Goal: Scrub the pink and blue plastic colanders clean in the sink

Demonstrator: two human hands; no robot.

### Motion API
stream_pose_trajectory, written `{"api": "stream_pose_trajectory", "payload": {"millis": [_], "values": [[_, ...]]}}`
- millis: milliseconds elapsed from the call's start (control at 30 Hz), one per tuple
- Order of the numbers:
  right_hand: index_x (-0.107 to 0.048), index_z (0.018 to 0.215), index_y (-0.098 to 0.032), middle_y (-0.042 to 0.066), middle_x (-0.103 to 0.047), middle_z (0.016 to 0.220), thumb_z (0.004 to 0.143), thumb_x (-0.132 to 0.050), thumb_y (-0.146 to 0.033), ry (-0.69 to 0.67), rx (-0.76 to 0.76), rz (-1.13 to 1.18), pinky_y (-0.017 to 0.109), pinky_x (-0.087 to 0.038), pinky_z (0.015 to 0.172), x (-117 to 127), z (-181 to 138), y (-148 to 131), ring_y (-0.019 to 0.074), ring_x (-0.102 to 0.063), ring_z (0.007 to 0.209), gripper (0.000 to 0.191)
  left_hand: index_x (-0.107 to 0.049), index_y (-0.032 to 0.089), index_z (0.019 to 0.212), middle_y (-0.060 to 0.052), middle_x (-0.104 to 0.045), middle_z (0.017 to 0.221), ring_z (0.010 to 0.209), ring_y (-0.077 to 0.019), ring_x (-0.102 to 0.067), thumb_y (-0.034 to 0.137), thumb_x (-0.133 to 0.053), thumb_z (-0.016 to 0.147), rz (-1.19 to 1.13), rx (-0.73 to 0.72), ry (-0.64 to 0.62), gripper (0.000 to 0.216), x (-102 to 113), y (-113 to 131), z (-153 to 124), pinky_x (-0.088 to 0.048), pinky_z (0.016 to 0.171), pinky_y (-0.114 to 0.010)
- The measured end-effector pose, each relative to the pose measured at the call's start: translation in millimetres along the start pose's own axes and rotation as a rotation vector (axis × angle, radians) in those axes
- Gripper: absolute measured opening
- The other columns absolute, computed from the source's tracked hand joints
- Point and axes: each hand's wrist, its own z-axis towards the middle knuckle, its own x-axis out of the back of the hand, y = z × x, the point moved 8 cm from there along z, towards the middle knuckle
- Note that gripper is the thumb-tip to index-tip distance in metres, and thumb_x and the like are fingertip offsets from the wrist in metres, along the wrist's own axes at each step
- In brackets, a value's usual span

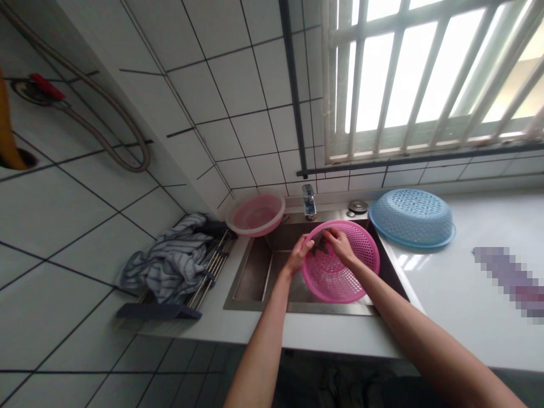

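A bright pink plastic colander (345, 269) is tilted over the steel sink (255, 272). My left hand (300, 255) grips its left rim with closed fingers. My right hand (340, 243) reaches inside the colander near the top rim, fingers closed on a small dark thing that I cannot make out, pressed against the mesh. Both forearms stretch in from the bottom of the view.
A pale pink basin (256, 214) sits at the sink's back left corner beside the tap (309, 202). A blue colander (412, 218) lies upside down on the white counter (459, 306) at right. A striped cloth (172, 260) lies on a rack at left. A barred window is above.
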Motion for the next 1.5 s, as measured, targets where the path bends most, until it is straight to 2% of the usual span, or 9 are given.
{"api": "stream_pose_trajectory", "payload": {"millis": [67,233,333,533,800,1033,1300,1400,1500], "values": [[-0.069,0.091,-0.018,0.004,-0.069,0.083,0.087,-0.067,-0.058,-0.015,-0.010,0.013,0.028,-0.046,0.065,-2,-2,-1,0.0181,-0.057,0.070,0.040,-0.065,0.019,0.127,-0.010,-0.069,0.128,0.116,-0.0257,-0.062,0.051,-0.060,0.097,-0.031,-0.010,-0.012,0.044,-2,0,-1,-0.047,0.105,-0.037],[-0.072,0.093,-0.017,0.006,-0.072,0.088,0.089,-0.068,-0.054,-0.465,0.036,-0.045,0.029,-0.048,0.067,-69,-34,-1,0.0188,-0.059,0.073,0.037,-0.065,0.018,0.126,-0.011,-0.069,0.127,0.116,-0.0261,-0.063,0.047,-0.059,0.097,0.013,-0.027,-0.010,0.042,4,0,-3,-0.045,0.108,-0.039],[-0.072,0.091,-0.018,0.007,-0.072,0.090,0.089,-0.067,-0.052,-0.352,0.072,-0.051,0.031,-0.049,0.072,-67,-31,-2,0.0204,-0.061,0.077,0.035,-0.066,0.018,0.123,-0.010,-0.070,0.124,0.116,-0.0260,-0.062,0.047,-0.062,0.095,0.024,-0.016,0.031,0.041,9,-1,-2,-0.045,0.109,-0.038],[-0.070,0.089,-0.016,0.006,-0.070,0.082,0.085,-0.068,-0.056,0.025,-0.021,-0.012,0.030,-0.046,0.065,-5,-4,-1,0.0195,-0.058,0.071,0.040,-0.063,0.021,0.131,-0.009,-0.069,0.127,0.113,-0.0275,-0.063,0.055,-0.059,0.096,0.020,0.068,-0.024,0.049,-4,-6,-1,-0.051,0.102,-0.041],[-0.070,0.090,-0.017,0.005,-0.069,0.082,0.088,-0.070,-0.057,-0.456,-0.017,-0.023,0.030,-0.046,0.067,-74,-34,3,0.0182,-0.057,0.071,0.040,-0.066,0.018,0.121,-0.011,-0.071,0.123,0.119,-0.0306,-0.061,0.055,-0.061,0.095,0.004,0.021,0.014,0.046,3,9,-4,-0.044,0.111,-0.042],[-0.066,0.089,-0.019,0.005,-0.069,0.086,0.084,-0.069,-0.062,0.005,-0.044,0.035,0.030,-0.048,0.069,-5,-3,-1,0.0199,-0.058,0.075,0.044,-0.061,0.019,0.126,-0.010,-0.070,0.121,0.113,-0.0275,-0.063,0.050,-0.066,0.091,-0.044,0.063,-0.032,0.047,-4,-1,-3,-0.048,0.104,-0.040],[-0.069,0.086,-0.018,0.005,-0.069,0.084,0.089,-0.067,-0.048,-0.449,0.053,-0.074,0.032,-0.049,0.075,-65,-32,-6,0.0188,-0.059,0.075,0.030,-0.044,0.029,0.154,-0.011,-0.047,0.163,0.149,-0.0274,-0.045,0.042,-0.076,0.086,-0.084,-0.015,0.018,0.076,5,4,-7,-0.031,0.126,-0.046],[-0.068,0.087,-0.019,0.005,-0.070,0.088,0.088,-0.068,-0.048,-0.392,0.087,-0.061,0.034,-0.050,0.080,-62,-29,-8,0.0206,-0.061,0.080,0.029,-0.060,0.025,0.144,-0.011,-0.055,0.157,0.147,-0.0308,-0.048,0.049,-0.072,0.090,-0.063,-0.011,-0.015,0.061,1,6,-5,-0.029,0.127,-0.049],[-0.065,0.088,-0.020,0.004,-0.069,0.088,0.088,-0.066,-0.052,-0.129,0.074,-0.040,0.032,-0.050,0.076,-25,-10,-11,0.0207,-0.060,0.080,0.032,-0.064,0.023,0.141,-0.013,-0.060,0.152,0.144,-0.0333,-0.051,0.051,-0.074,0.090,-0.080,0.008,-0.060,0.060,-6,4,-2,-0.032,0.126,-0.049]]}}
